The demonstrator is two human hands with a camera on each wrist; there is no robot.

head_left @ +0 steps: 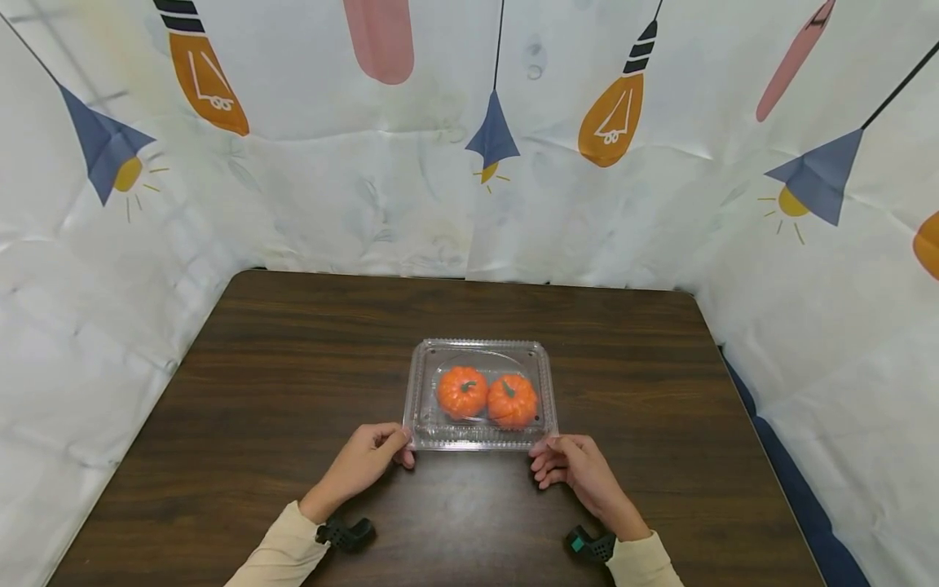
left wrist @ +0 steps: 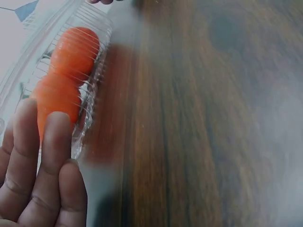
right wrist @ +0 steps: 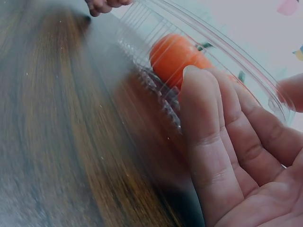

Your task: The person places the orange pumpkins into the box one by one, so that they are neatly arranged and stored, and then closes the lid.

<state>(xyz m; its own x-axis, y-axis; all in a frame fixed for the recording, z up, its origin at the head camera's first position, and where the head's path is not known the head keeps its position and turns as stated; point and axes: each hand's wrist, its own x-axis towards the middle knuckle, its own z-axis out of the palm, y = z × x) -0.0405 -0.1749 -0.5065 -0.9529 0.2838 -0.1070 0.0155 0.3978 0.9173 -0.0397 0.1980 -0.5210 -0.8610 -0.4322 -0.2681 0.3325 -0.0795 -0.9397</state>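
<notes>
A clear plastic container point(head_left: 480, 440) with a ridged rim lies before me in the head view. Inside it, two small orange pumpkins with green stems sit side by side, the left pumpkin point(head_left: 461, 393) and the right pumpkin point(head_left: 512, 401). My left hand point(head_left: 370, 456) pinches the container's near left corner, thumb uppermost. At the near right corner, my right hand point(head_left: 579, 469) holds the rim between thumb and fingers. The right wrist view shows that thumb point(right wrist: 291, 92) at the rim and the fingers point(right wrist: 203, 109) along the near side. In the left wrist view the left thumb is hidden.
The dark wood-grain table point(head_left: 293, 342) extends around the container. A pale curtain point(head_left: 330, 204) printed with lamps and bulbs surrounds the table's back and sides. Dark devices are strapped to both wrists, one left device point(head_left: 345, 534) and one right device point(head_left: 590, 544).
</notes>
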